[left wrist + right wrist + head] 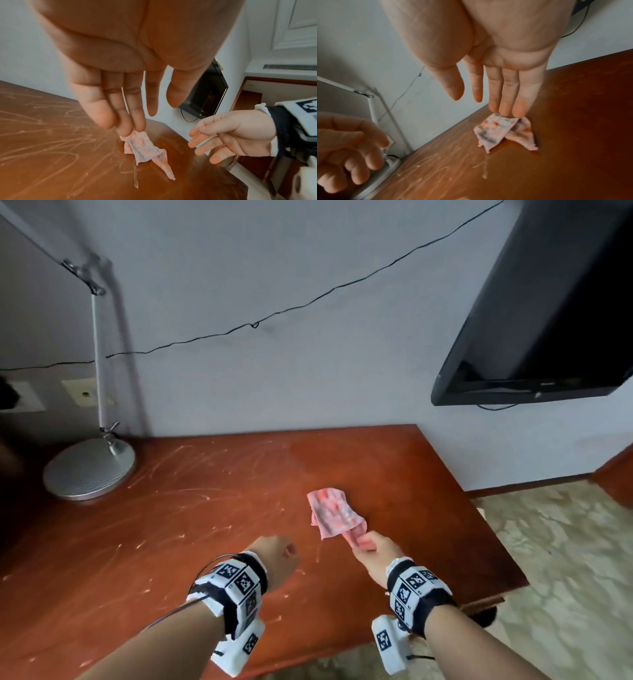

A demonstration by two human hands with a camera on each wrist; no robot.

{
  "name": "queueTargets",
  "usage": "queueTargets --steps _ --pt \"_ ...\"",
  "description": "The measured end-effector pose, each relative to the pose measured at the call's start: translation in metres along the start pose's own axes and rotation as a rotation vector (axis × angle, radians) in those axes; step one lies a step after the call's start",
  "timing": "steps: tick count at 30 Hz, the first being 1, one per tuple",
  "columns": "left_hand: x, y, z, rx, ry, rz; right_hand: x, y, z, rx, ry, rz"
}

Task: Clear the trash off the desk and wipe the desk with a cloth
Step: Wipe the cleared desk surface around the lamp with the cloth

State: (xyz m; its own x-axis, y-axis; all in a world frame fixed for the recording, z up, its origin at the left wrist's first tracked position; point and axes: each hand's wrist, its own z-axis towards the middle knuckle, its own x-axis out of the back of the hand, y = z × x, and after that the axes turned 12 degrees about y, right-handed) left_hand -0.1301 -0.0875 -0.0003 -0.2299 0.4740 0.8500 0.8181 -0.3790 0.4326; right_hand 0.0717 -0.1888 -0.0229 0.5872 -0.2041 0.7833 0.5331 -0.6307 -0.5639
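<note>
A crumpled pink cloth [334, 513] with dark smudges lies on the scratched red-brown desk [191, 529], right of centre. My right hand [368, 544] hovers at the cloth's near corner; in the right wrist view its fingers [505, 108] are straight, just above the cloth [496, 132], holding nothing. My left hand [282, 554] floats over the desk to the left of the cloth. Seen from the left wrist, that hand [151, 112] is spread flat and empty above the cloth [144, 147], with the right hand [231, 134] relaxed beside it.
A silver desk lamp base [89, 470] stands at the desk's back left corner. A black television [548, 320] hangs on the wall to the right, and a thin black cable [253, 325] runs along the wall. The desk's right edge [479, 508] drops to a patterned floor.
</note>
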Motion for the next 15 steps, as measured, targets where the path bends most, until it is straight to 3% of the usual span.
queueTargets --steps 7,11,15 --pt "-0.033 0.034 0.083 -0.063 -0.143 0.137 0.026 0.042 0.031 -0.129 -0.073 -0.315" --pt "-0.060 0.061 0.129 -0.012 -0.184 0.175 0.050 0.064 0.064 -0.086 -0.088 -0.390" --pt "-0.086 0.080 0.158 -0.006 -0.142 0.224 0.054 0.087 0.105 -0.040 -0.149 -0.410"
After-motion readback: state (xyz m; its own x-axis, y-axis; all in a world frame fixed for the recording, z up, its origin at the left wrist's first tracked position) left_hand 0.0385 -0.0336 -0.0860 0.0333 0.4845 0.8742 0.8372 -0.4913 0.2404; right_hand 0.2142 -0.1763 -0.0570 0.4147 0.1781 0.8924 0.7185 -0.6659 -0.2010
